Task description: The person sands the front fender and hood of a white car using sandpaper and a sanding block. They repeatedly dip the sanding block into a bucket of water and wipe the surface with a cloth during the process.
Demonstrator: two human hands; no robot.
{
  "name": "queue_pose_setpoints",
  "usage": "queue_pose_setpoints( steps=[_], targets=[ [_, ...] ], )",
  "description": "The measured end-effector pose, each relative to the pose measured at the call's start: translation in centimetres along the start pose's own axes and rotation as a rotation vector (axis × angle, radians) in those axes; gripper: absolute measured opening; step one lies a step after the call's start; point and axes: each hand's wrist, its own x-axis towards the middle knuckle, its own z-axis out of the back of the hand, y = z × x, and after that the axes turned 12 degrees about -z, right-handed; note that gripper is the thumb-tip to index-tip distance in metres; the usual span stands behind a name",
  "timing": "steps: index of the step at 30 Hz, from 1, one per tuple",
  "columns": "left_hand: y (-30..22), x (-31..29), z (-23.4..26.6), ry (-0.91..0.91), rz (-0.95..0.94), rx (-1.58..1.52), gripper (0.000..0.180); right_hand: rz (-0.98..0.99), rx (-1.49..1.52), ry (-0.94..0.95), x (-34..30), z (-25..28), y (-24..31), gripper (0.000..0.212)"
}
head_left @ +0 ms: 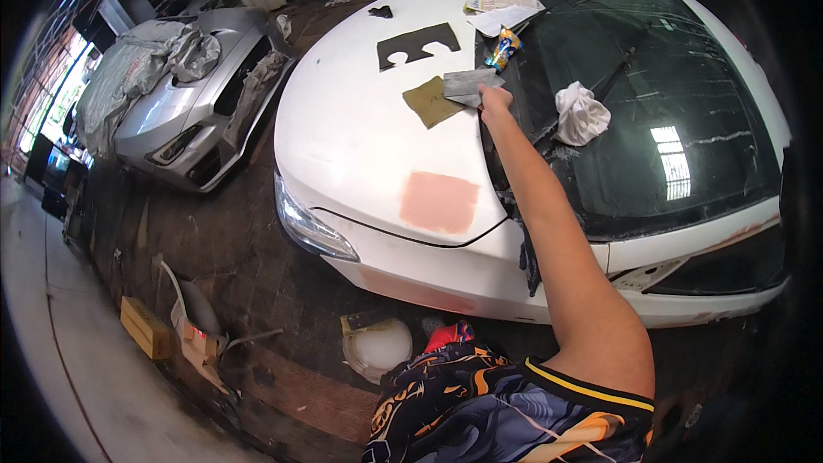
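My right hand (pixel 495 100) reaches across the white car's hood (pixel 360 129) to the base of the windshield. Its fingers are closed on the edge of a flat grey rectangular sheet (pixel 470 86); whether this is sandpaper or a thin plate I cannot make out. The sheet partly covers an olive-brown square (pixel 431 103) that looks like sandpaper. Beyond it lie a black cut-out piece (pixel 417 45) and a blue and yellow packet (pixel 504 49). On the windshield (pixel 660 103) rests a crumpled white cloth (pixel 582 114). My left hand is out of view.
Pinkish filler patches mark the hood (pixel 439 202) and the fender (pixel 416 290). Papers (pixel 510 13) lie by the windshield's far corner. A silver car (pixel 184 111) under a grey cover stands at left. A round white lid or bucket (pixel 377 349) and a yellow box (pixel 146 327) sit on the floor.
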Motion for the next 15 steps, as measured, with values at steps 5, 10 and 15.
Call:
queue_pose_setpoints(
  steps=[5,10,15],
  targets=[
    [0.3,-1.1,-2.1,-0.013,0.023,-0.129,0.026,0.164,-0.788,-0.296,-4.1,-0.2,-1.0,0.059],
    [4.1,-1.4,-3.5,0.008,-0.095,-0.208,0.024,0.646,-0.983,-0.180,-8.9,2.0,3.3,0.054],
    [9.0,-4.5,1.2,-0.217,-0.266,-0.076,0.014,0.491,-0.429,0.443,-23.2,6.5,2.1,0.035]
  ],
)
